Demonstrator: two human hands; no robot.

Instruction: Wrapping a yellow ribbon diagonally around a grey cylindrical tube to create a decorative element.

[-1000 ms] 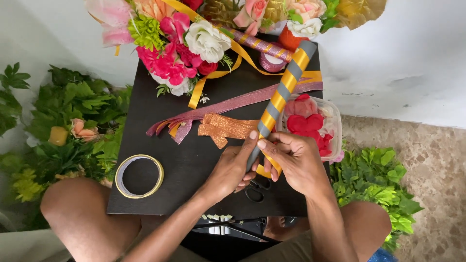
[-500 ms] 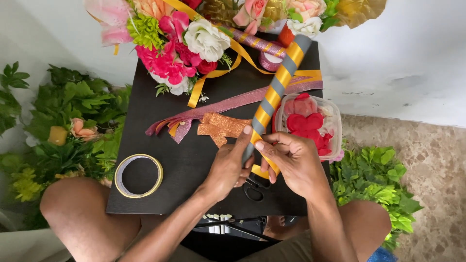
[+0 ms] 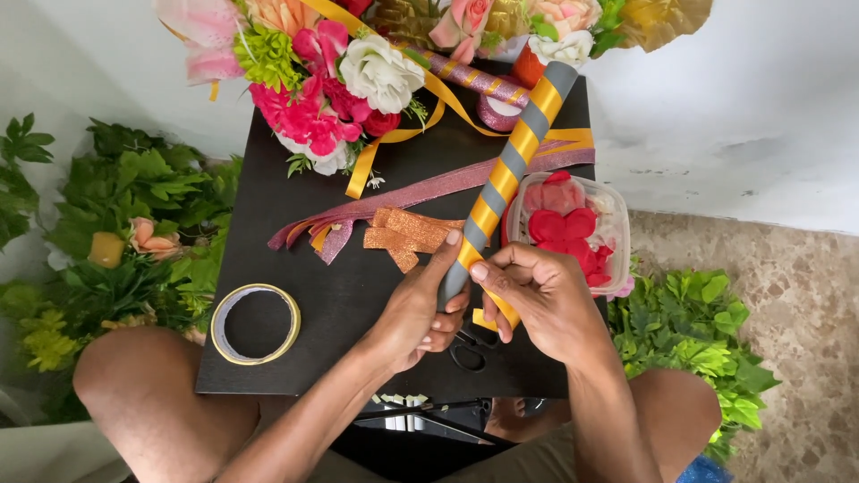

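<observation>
From over the person's head, the small black table is crowded. A bunch of artificial flowers hangs over its far edge, pink glitter ribbon trails across the middle, and orange glitter strips lie just beside the hands. A roll of tape sits alone near the left corner. A clear tub of red petals stands to the right, close against the stick. Scissors lie half hidden under the hands (only the handles show). Green leaves flank the table.

The stick slants across the table, wound in grey and gold bands. The left hand is wrapped round its lower end; the right hand pinches the gold ribbon against it.
</observation>
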